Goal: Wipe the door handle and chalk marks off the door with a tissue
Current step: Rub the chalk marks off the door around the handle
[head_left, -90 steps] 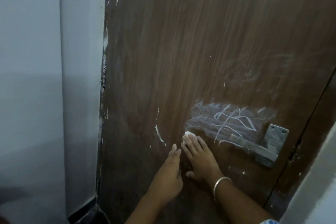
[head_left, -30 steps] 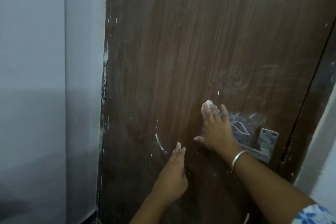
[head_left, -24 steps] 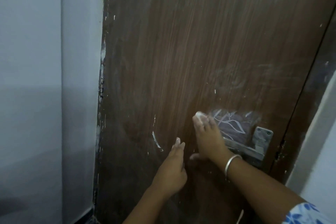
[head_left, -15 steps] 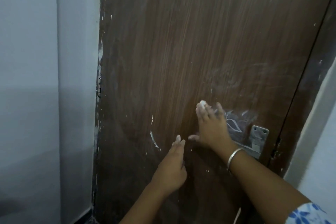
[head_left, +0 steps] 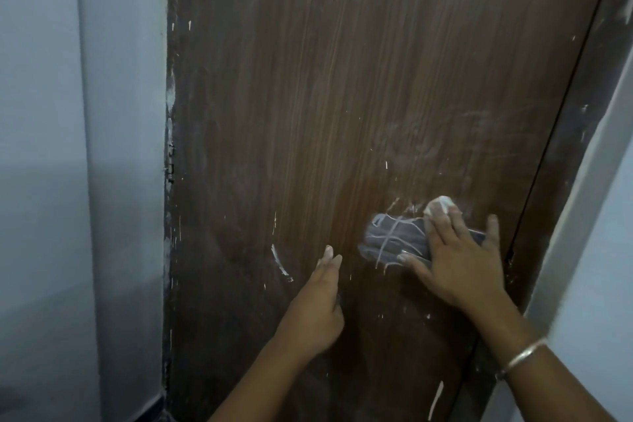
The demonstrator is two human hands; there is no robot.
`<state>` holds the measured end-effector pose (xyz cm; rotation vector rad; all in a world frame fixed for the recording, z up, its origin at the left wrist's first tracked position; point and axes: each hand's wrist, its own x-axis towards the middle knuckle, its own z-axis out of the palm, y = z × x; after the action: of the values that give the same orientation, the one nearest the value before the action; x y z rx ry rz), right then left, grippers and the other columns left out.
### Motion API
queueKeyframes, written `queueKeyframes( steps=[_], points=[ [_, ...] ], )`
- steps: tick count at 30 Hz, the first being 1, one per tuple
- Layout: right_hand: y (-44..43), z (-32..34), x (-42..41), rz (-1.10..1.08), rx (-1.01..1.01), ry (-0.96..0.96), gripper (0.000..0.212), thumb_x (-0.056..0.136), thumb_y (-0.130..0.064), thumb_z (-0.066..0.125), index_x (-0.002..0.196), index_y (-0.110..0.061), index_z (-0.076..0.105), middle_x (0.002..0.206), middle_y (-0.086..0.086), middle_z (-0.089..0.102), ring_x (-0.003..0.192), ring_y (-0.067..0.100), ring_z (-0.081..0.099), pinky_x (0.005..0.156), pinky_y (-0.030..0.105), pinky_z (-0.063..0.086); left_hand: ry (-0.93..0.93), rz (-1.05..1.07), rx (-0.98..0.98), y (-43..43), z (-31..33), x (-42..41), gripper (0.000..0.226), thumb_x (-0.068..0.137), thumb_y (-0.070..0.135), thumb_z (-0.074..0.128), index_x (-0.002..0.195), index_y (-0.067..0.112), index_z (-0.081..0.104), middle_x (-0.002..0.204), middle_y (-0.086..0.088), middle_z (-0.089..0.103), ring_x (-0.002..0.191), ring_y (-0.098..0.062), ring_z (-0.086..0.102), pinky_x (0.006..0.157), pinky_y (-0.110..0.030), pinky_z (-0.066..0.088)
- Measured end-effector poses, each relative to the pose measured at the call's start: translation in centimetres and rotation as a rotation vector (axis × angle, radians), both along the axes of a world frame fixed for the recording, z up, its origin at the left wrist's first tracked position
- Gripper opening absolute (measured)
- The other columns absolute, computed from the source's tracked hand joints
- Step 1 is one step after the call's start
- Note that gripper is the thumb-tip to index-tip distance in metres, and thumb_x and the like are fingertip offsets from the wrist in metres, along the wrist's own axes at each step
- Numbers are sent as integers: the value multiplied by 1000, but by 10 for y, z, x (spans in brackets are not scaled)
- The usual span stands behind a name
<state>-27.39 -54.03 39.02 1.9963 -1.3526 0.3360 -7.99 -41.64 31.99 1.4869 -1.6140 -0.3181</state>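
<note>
In the head view, the right hand (head_left: 459, 264) lies flat against the brown door (head_left: 342, 96), its fingers spread rather than clenched, pressing a small white wad of tissue (head_left: 440, 205) under the fingertips (head_left: 436, 216) at the upper edge of the chalk marks (head_left: 394, 238). The tissue is pinned between fingers and wood, not pinched in a fist. The chalk patch, a greyish smear crossed by white lines, lies just left of and below the tissue, its long axis running roughly level across the door, sloping slightly down to the right. So the next wipe most likely needs to sweep leftward and down from where the tissue sits, across that patch.

The left hand (head_left: 320, 301) rests open on the door, well left of the patch, fingers together and pointing up, holding nothing (it looks to be steadying the door or the person). The right hand is plainly the nearer one to the chalk.

The door handle is almost wholly hidden beneath the right palm, so its state cannot be judged. A separate curved white mark (head_left: 279, 260) sits left of the left hand, and a short white streak (head_left: 435, 401) shows near the bottom; both seem untouched. A bangle (head_left: 520, 356) circles the right wrist. The door frame (head_left: 568, 154) stands close on the right, limiting any sweep that way.
</note>
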Motion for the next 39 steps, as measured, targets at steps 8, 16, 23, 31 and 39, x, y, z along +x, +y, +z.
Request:
queueKeyframes(
  steps=[8,16,23,31,39],
  points=[
    [-1,4,29,104,39,-22,121,60,-89,-14,150,-9,3,158,8,-13,143,31,-19,115,48,-13,-11,-35,-7,-10,5,-9,74,89,-6,41,149,21,8,157,9,-4,138,3,-5,116,-23,9],
    [7,10,-7,-59,-82,-178,111,69,-84,-10,149,-9,4,158,14,0,145,31,-1,112,54,-13,-45,-76,-12,-21,8,-29,72,92,0,43,149,23,6,157,9,-2,136,3,-4,115,-24,9],
    [5,5,26,-12,-26,-233,132,58,-93,-6,145,5,7,153,30,-3,136,53,-17,111,56,-11,-38,-87,-40,-35,13,-40,71,90,-1,41,149,26,11,158,4,0,142,-5,0,112,-23,9],
    [-5,7,22,253,38,-32,99,82,-75,8,147,-1,13,153,30,5,142,44,-1,112,46,-14,11,-34,-55,-43,13,-51,71,88,-6,40,148,18,12,158,-2,3,141,-5,1,109,-19,7],
    [-9,18,66,369,108,241,67,97,-38,23,147,2,4,153,30,2,142,43,-8,115,47,-7,-7,37,-84,-45,28,-44,72,86,-9,37,148,11,7,158,-9,1,144,-14,-1,113,-21,5]
  ],
)
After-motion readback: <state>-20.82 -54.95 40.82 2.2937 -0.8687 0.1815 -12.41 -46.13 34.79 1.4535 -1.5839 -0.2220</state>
